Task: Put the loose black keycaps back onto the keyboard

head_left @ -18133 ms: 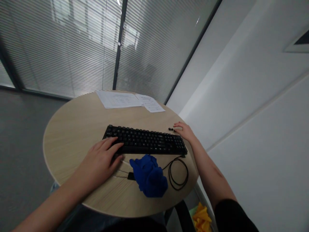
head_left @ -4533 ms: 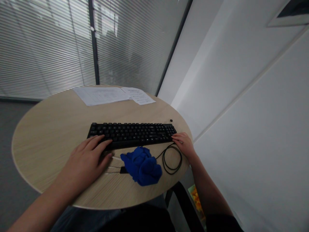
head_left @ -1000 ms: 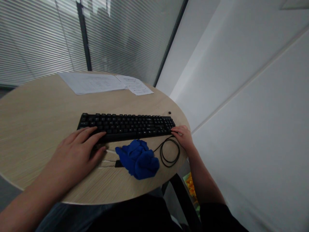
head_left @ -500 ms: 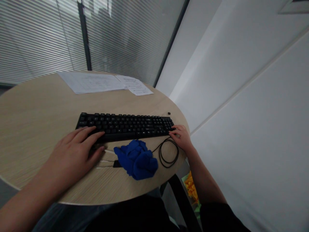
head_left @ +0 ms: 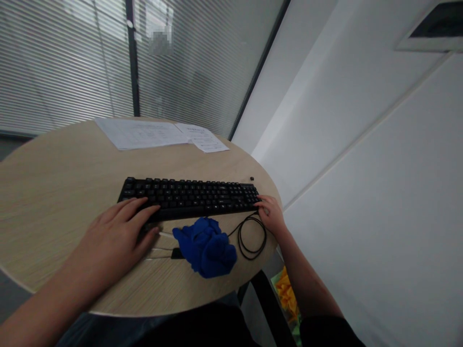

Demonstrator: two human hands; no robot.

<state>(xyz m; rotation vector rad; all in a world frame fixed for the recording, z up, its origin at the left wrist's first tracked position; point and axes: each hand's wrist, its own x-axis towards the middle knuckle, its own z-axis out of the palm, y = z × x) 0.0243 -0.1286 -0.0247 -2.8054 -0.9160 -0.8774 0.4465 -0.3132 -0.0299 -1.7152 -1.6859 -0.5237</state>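
Note:
A black keyboard (head_left: 191,198) lies flat across the table. My left hand (head_left: 119,229) rests over its left front corner, fingers stretched out on the keys and edge, thumb apart in front. At the opposite end, my right hand (head_left: 271,212) has bent fingers and thumb closed on the keyboard's right edge. Between the hands, in front of the keyboard, sits a crumpled blue cloth (head_left: 208,248). Its folds partly cover a black piece (head_left: 177,253) with thin pale prongs or cords that run left. A coiled black cable (head_left: 253,246) lies beside the cloth, below my right hand.
Paper sheets (head_left: 144,135) lie at the back of the round wooden table (head_left: 65,164). A tiny black object (head_left: 252,179) is near its right edge. White wall (head_left: 379,183) stands close on the right. Below are a black chair armrest (head_left: 269,303) and something orange (head_left: 286,294).
The view has tilted up slightly, so the table appears lower. Both hands and the keyboard keep their places on it.

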